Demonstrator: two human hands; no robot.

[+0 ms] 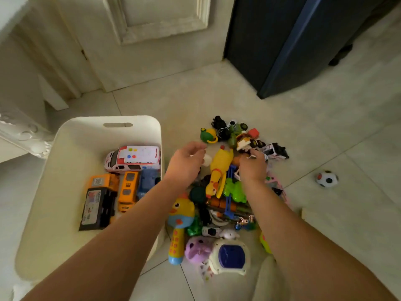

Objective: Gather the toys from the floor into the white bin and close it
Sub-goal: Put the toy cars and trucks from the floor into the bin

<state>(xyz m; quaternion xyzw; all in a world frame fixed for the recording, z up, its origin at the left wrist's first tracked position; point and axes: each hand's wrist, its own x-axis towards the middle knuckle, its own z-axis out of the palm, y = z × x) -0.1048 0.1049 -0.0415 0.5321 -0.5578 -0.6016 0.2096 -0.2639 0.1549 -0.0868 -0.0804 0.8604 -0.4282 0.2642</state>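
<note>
Both hands over the toy pile on the floor, right of the bin. Left hand loosely curled, empty, fingers just above the yellow chicken. Right hand down in the pile beside the small truck, fingers bent; grip unclear. Ambulance and bus already binned. Ball well apart.

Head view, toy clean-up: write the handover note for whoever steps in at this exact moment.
Left hand: open, empty, over the pile.
Right hand: on the pile's far side, fingers curled among small vehicles; grasp unclear.
White bin: open, no lid in view; holds an ambulance, an orange bus and trucks.
Left to do: toy pile on the floor, stray soccer ball to the right, then close the bin.
</note>
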